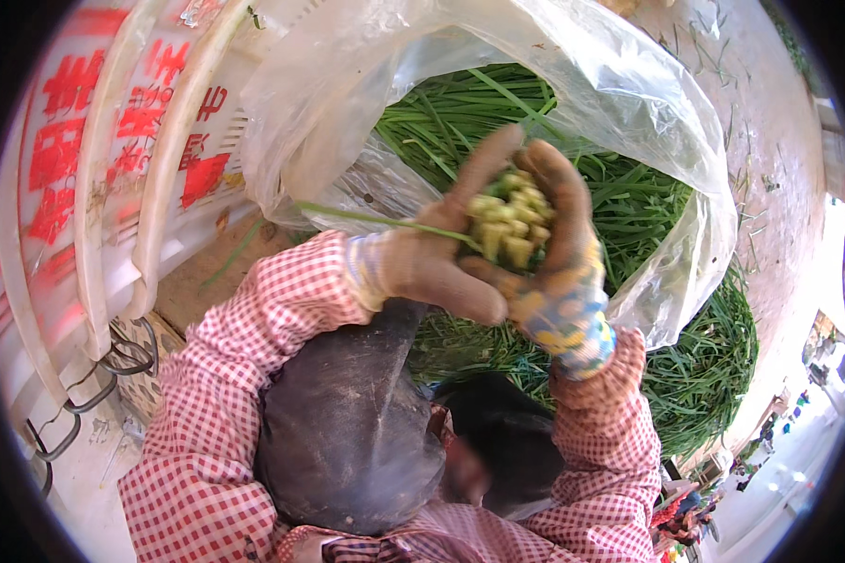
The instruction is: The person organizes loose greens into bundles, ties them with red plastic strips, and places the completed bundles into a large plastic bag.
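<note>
A bundle of long green leafy stalks, likely garlic chives (512, 220), stands with its pale cut ends facing up. My right hand (563, 244), in a dirty patterned work glove, is closed round its right side. Against the bundle's left side lies my left hand (441, 253), also gloved, its fingers stretched and its thumb apart. One loose green stalk (376, 218) sticks out leftward across the left glove. Beneath both hands, a clear plastic bag (657, 103) gapes around a mass of green stalks (634, 206). The bundle's lower part is hidden by my hands.
A white plastic crate (113, 159) with red markings stands at the left. Dark metal hooks or links (113, 371) are near its lower corner. More green stalks (704, 375) are heaped at the right, beside the bag. My knees in dark coverings (347, 432) are close below.
</note>
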`<state>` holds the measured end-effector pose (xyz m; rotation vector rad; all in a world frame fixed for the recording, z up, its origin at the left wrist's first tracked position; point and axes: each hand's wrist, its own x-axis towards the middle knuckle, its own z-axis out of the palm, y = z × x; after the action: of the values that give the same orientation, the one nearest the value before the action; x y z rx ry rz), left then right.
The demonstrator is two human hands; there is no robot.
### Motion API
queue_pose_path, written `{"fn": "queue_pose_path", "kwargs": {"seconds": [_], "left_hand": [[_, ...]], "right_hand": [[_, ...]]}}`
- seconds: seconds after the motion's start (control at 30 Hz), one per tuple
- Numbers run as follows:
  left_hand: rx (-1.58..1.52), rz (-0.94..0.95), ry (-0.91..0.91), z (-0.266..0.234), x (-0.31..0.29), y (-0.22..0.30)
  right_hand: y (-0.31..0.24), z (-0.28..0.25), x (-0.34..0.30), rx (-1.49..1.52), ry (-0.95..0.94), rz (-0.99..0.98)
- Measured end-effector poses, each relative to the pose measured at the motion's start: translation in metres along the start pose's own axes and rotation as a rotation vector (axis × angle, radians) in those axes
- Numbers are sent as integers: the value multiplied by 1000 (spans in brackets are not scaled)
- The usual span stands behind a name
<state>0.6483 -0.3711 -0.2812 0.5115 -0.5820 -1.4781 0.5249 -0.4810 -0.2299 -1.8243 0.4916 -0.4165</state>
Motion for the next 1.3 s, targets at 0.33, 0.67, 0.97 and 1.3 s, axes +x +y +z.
{"fn": "queue_pose_path", "kwargs": {"seconds": [0.33,0.67,0.97,1.3], "left_hand": [[885,197,78,10,55,-55],[1292,-230,-2,16,70,-84],[2002,-758,-307,-62,76,-70],[1942,-812,-398,-12,56,-9]], "right_hand": [[40,-41,-26,313,359,261],[48,-46,-49,374,407,92],[-18,-105,-132,173,734,98],[-198,-213,-379,123,1371,13]]}}
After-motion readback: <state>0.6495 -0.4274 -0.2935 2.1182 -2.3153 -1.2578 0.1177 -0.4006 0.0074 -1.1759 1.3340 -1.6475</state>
